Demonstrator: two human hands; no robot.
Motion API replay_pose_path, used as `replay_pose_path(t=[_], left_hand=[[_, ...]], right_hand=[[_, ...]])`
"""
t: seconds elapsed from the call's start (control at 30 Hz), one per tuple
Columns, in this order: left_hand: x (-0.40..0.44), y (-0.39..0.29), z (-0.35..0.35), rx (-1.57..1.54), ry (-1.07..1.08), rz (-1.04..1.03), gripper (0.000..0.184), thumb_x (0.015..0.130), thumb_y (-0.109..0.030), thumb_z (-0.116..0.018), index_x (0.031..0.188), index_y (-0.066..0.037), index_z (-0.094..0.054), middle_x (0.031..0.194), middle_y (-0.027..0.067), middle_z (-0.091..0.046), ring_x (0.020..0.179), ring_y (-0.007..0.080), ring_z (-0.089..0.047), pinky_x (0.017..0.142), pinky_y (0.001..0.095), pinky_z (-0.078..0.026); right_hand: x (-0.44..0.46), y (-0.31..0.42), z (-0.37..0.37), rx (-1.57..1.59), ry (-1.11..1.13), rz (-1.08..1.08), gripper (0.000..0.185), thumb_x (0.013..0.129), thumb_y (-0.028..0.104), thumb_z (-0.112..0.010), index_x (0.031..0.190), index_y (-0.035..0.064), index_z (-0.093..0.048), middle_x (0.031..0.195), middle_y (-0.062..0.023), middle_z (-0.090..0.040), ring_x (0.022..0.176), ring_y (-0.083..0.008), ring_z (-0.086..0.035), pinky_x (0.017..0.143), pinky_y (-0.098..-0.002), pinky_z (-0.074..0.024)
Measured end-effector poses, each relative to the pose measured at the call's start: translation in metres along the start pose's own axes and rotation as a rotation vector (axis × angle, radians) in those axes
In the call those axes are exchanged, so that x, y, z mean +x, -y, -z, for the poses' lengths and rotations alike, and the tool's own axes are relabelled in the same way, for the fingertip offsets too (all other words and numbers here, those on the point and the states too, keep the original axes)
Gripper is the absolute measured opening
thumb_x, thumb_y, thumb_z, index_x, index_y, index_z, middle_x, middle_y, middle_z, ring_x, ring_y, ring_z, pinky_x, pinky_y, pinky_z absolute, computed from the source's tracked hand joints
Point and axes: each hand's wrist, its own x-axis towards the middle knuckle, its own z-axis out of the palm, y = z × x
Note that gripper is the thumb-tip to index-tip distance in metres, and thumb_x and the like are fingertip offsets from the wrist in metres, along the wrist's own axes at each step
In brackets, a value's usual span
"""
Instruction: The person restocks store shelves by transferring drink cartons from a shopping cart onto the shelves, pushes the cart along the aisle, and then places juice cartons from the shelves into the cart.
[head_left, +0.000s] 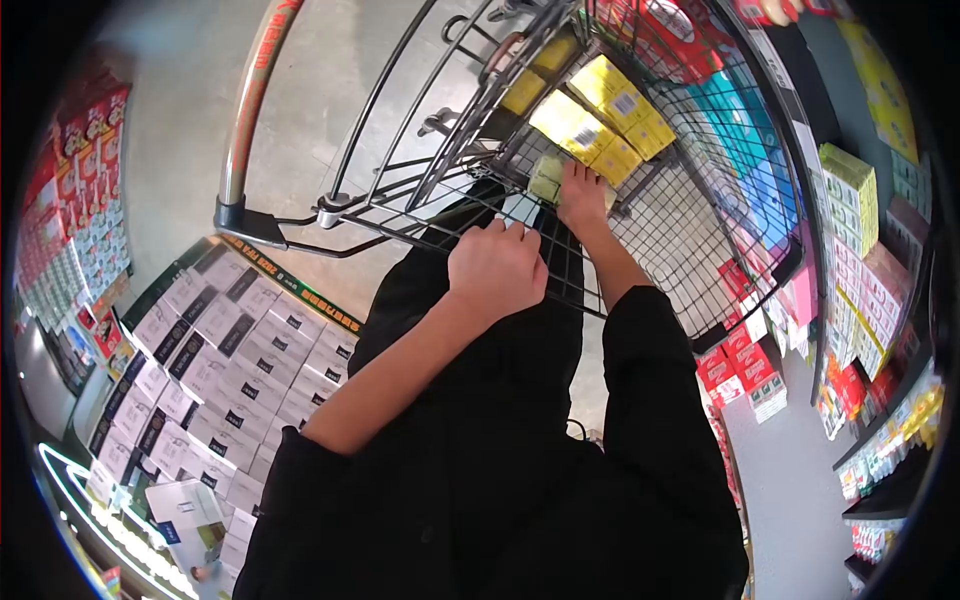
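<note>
My left hand (497, 265) is closed over the top edge of the black wire shopping cart (560, 268), knuckles up. Reaching down into the cart, my right hand (583, 200) has its fingers curled at the side of a small pale green box (546, 178); the fingertips and the far side of the grip are partly hidden. Just beyond my right hand, several yellow boxes (575, 122) are packed side by side on the wire floor of the cart. More yellow packs (535, 78) show through the wires on the left.
The cart's handle bar (257, 90) rises at upper left. Stacked white cartons (250, 370) stand on the left, with red packages (90, 170) behind. Shelves of boxed goods (850, 210) line the right, and red boxes (740, 360) sit near the cart's corner.
</note>
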Motion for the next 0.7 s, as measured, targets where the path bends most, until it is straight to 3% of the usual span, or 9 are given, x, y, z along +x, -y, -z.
replay_pose_path(t=[0.13, 0.2, 0.27, 0.33, 0.47, 0.53, 0.6, 0.67, 0.7], left_hand=[[-0.007, 0.000, -0.004, -0.006, -0.075, 0.009, 0.009, 0.062, -0.016, -0.060, 0.058, -0.010, -0.055, 0.060, 0.0026, -0.053, 0.057, 0.0195, -0.055, 0.050, 0.0328, -0.046], [-0.007, -0.005, -0.003, 0.034, -0.009, 0.081, 0.008, 0.063, -0.017, -0.059, 0.060, -0.011, -0.055, 0.062, 0.0027, -0.054, 0.059, 0.0203, -0.056, 0.053, 0.0337, -0.048], [-0.009, -0.003, -0.006, 0.038, 0.024, 0.121, 0.008, 0.066, -0.019, -0.057, 0.064, -0.011, -0.056, 0.066, 0.0039, -0.056, 0.064, 0.0223, -0.059, 0.056, 0.0361, -0.049], [-0.007, -0.005, 0.001, 0.058, 0.137, 0.165, 0.012, 0.069, -0.021, -0.054, 0.072, -0.010, -0.059, 0.072, 0.0062, -0.060, 0.071, 0.0243, -0.061, 0.061, 0.0387, -0.050], [-0.007, -0.009, 0.009, 0.060, 0.172, 0.224, 0.027, 0.069, -0.024, -0.056, 0.092, -0.014, -0.066, 0.087, 0.0088, -0.066, 0.081, 0.0257, -0.063, 0.070, 0.0372, -0.051], [-0.003, -0.015, 0.017, -0.147, 0.227, 0.340, 0.037, 0.068, -0.024, -0.060, 0.104, -0.015, -0.063, 0.096, 0.0052, -0.065, 0.092, 0.0233, -0.062, 0.079, 0.0352, -0.050], [0.005, -0.029, 0.016, -0.513, 0.145, 0.389, 0.046, 0.072, -0.025, -0.066, 0.115, -0.012, -0.056, 0.103, 0.0072, -0.063, 0.094, 0.0211, -0.061, 0.084, 0.0330, -0.048], [0.016, -0.069, 0.029, -1.192, 0.210, 0.417, 0.071, 0.076, -0.020, -0.072, 0.134, -0.007, -0.034, 0.125, 0.0134, -0.047, 0.112, 0.0223, -0.047, 0.092, 0.0349, -0.042], [0.020, -0.091, 0.029, -1.358, 0.219, 0.330, 0.075, 0.076, -0.018, -0.072, 0.136, -0.006, -0.029, 0.125, 0.0128, -0.046, 0.115, 0.0223, -0.044, 0.094, 0.0349, -0.041]], right_hand=[[0.001, 0.001, 0.008, -0.037, 0.094, -0.003, 0.062, 0.061, 0.009, -0.069, 0.115, 0.0052, -0.040, 0.110, -0.0151, -0.051, 0.105, -0.0332, -0.052, 0.086, -0.0446, -0.0417], [-0.004, -0.008, 0.018, 0.105, 0.225, -0.049, 0.063, 0.060, 0.013, -0.070, 0.115, 0.0063, -0.040, 0.106, -0.0159, -0.054, 0.100, -0.0334, -0.055, 0.081, -0.0421, -0.0457], [-0.016, -0.017, 0.024, 0.147, 0.111, -0.045, 0.061, 0.060, 0.020, -0.071, 0.112, 0.0070, -0.044, 0.103, -0.0170, -0.059, 0.095, -0.0335, -0.059, 0.077, -0.0405, -0.0477], [-0.032, -0.022, 0.073, 0.374, 0.265, -0.261, 0.053, 0.062, 0.021, -0.070, 0.108, 0.0073, -0.049, 0.102, -0.0168, -0.060, 0.095, -0.0322, -0.059, 0.079, -0.0402, -0.0467], [-0.078, -0.067, 0.129, 0.456, 0.015, -0.239, 0.067, 0.054, 0.033, -0.077, 0.112, 0.0080, -0.052, 0.098, -0.0166, -0.063, 0.091, -0.0328, -0.061, 0.078, -0.0405, -0.0471], [-0.102, -0.091, 0.171, 0.541, 0.002, -0.299, 0.070, 0.053, 0.025, -0.081, 0.113, 0.0043, -0.053, 0.100, -0.0142, -0.064, 0.089, -0.0283, -0.063, 0.081, -0.0369, -0.0480], [-0.134, -0.113, 0.208, 1.509, 0.042, -0.193, 0.065, 0.054, 0.009, -0.080, 0.113, -0.0005, -0.053, 0.101, -0.0113, -0.064, 0.092, -0.0227, -0.062, 0.084, -0.0331, -0.0480], [-0.161, -0.130, 0.229, 1.621, -0.003, -0.160, 0.066, 0.054, 0.003, -0.079, 0.114, -0.0021, -0.052, 0.102, -0.0108, -0.063, 0.093, -0.0215, -0.062, 0.085, -0.0324, -0.0477], [-0.176, -0.137, 0.237, 1.739, -0.025, -0.120, 0.066, 0.054, -0.003, -0.078, 0.115, -0.0037, -0.052, 0.103, -0.0102, -0.063, 0.094, -0.0204, -0.061, 0.086, -0.0317, -0.0474]])
